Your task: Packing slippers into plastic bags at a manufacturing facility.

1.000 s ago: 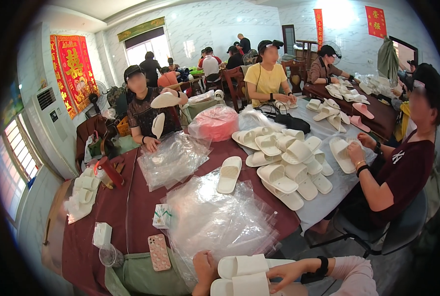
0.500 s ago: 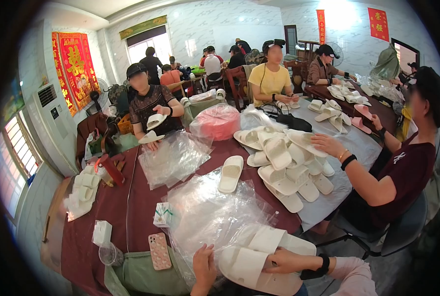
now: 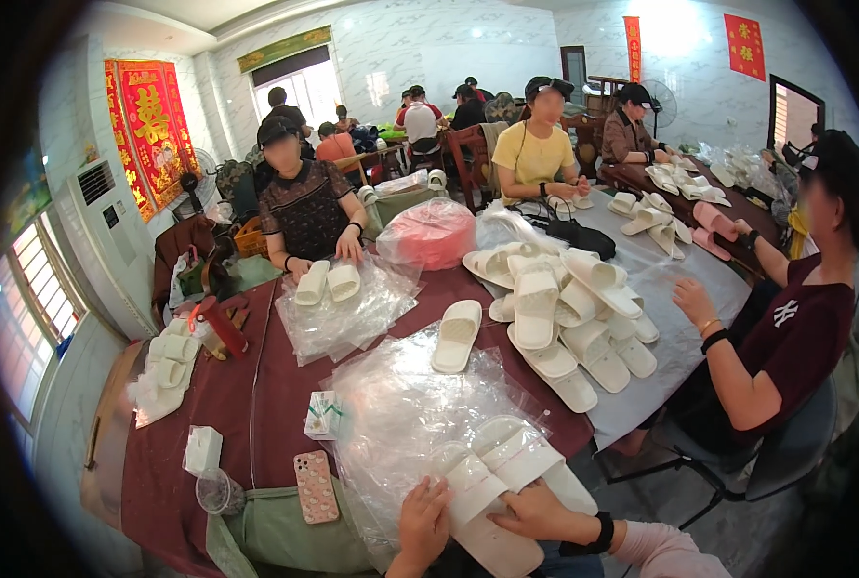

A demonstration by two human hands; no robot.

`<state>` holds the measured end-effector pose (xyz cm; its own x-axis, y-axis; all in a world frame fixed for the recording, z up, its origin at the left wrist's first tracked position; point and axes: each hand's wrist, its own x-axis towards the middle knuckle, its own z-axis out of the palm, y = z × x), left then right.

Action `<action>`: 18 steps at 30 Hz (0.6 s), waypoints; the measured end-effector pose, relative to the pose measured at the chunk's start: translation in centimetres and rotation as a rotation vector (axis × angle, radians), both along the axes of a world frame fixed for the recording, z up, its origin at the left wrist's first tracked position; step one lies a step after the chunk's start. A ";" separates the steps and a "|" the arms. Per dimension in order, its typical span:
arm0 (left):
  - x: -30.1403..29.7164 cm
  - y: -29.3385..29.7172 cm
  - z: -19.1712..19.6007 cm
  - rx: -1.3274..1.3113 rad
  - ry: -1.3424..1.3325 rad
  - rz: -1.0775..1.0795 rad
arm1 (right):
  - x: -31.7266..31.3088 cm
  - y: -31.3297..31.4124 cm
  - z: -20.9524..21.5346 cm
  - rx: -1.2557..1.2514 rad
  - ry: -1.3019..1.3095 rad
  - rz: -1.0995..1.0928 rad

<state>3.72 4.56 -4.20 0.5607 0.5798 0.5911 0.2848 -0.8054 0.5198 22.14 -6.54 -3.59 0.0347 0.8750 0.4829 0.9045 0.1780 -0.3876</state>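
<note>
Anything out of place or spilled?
One white slipper lies alone at the edge of the clear bags, apart from the heap and two slippers at the right hand, so it looks stray. No spill shows.

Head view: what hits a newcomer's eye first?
The heap of white slippers, right of centre. Next, the big red banner at upper left. Closest in, near the lower edge, the right hand grasps two white slippers, with clear plastic bags just beyond.

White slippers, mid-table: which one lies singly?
The lone slipper just left of the heap, at the far edge of the near clear bags; the others lie paired or heaped.
</note>
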 end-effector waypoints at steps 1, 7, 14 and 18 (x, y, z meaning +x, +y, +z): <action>0.1 -0.1 0.0 0.003 -0.010 -0.021 | -0.2 0.0 -0.7 -0.086 -0.002 0.037; 0.3 -0.4 0.8 0.041 0.026 -0.079 | -1.3 2.7 -1.9 -0.120 -0.012 0.052; 1.0 -2.7 2.6 0.079 -0.065 -0.298 | -1.9 5.1 -2.9 0.087 0.111 -0.011; 0.6 -2.9 3.0 0.004 -0.108 -0.383 | -2.1 5.0 -2.8 0.049 0.187 -0.036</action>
<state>4.36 1.67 -1.16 0.6703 0.3387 0.6602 -0.0923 -0.8448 0.5271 20.00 -1.56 -6.38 0.1590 0.8473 0.5067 0.8236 0.1692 -0.5413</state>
